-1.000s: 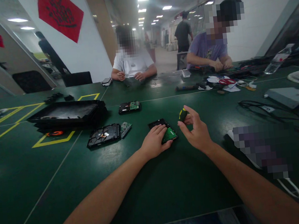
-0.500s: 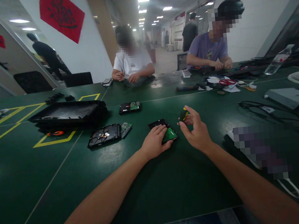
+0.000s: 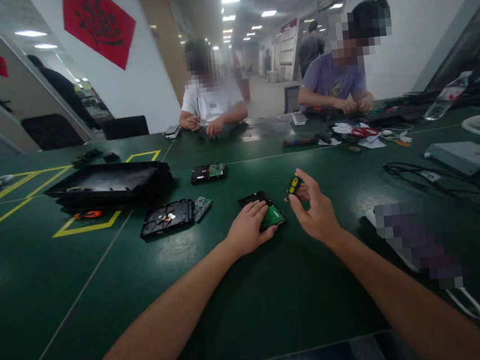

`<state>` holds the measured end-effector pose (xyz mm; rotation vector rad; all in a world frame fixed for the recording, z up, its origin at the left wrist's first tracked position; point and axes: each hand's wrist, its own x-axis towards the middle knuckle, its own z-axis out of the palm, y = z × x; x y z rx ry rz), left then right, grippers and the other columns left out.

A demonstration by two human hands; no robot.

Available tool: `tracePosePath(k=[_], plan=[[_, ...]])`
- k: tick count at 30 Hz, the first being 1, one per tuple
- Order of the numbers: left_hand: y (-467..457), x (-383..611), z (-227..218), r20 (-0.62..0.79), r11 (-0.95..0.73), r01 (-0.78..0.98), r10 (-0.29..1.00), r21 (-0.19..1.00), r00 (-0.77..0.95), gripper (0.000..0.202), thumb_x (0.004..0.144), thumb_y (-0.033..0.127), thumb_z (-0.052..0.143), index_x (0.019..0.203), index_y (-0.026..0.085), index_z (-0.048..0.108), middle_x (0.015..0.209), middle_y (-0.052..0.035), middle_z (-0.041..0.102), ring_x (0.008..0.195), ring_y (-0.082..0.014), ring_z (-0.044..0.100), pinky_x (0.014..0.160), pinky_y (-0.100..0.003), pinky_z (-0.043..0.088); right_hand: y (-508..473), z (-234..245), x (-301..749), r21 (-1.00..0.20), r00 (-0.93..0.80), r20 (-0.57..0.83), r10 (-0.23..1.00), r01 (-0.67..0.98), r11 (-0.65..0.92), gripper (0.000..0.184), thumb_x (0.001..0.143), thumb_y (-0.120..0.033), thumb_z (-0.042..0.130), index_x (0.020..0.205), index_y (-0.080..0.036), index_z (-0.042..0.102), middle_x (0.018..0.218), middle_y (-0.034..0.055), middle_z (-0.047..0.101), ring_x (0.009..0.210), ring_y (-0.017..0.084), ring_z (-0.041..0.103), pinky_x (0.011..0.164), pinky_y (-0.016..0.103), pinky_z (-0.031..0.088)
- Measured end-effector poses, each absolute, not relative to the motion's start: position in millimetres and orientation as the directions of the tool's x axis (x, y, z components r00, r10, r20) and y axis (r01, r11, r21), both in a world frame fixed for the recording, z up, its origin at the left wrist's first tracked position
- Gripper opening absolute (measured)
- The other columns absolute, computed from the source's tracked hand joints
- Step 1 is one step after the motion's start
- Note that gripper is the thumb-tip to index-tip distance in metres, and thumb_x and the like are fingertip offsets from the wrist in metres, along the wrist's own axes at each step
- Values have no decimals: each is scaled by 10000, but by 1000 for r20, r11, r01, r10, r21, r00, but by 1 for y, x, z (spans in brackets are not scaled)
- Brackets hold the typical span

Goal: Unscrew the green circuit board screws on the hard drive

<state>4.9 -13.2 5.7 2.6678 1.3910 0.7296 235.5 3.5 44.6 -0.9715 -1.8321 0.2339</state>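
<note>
1. We're resting our L hand point(image 3: 248, 227) on a hard drive point(image 3: 273, 216) w/ a green board, approx. mid-tabletop point(image 3: 219, 312), btwn near & far edges.
2. That hand's lying half open, fingers draping over the drive, thumb by its near side; whether it's gripping, we can't tell.
3. W/ our R hand point(image 3: 316, 209) we're pinching a yellow-&-black screwdriver point(image 3: 294, 184) btwn thumb & fingers, just R of the drive; can't tell if the tip's touching.
4. Twd the tabletop's L edge, we're seeing an opened drive case point(image 3: 166, 218), a small circuit board point(image 3: 202, 208) just beside it, & black trays point(image 3: 108, 180) sitting farther back.
5. A second drive point(image 3: 208, 173) is lying nearer the far edge.
6. Across that edge, two co-workers, in white point(image 3: 213, 104) & purple point(image 3: 332, 78) shirts, are sitting.
</note>
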Motion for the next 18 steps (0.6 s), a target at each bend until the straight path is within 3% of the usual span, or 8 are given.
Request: tracePosePath(k=[5,12,18], plan=[[-13,5,4,399,-599,763,778,243,485,633,965,520,634,1448,117,564,1516,-168,580,1455,-331,492,1251,-483,373,5,44,235,-531,-149,719,679,512,675,682,978,-351,659,1587,-315,354,1087,62,721,874,234,731,844,458,654],[-13,5,4,407,-603,757,775,250,483,637,969,520,632,1444,99,567,1503,-181,588,1452,-331,494,1250,-480,375,4,43,235,-569,-172,685,708,482,666,692,1011,-329,608,1621,-309,281,1137,77,732,956,241,746,906,472,641],[-12,5,1,405,-605,755,775,253,485,629,967,521,634,1455,131,561,1519,-163,577,1462,-332,485,1251,-494,372,3,44,235,-531,-136,715,686,532,659,673,968,-377,681,1568,-318,381,1181,82,713,881,234,741,853,454,657]])
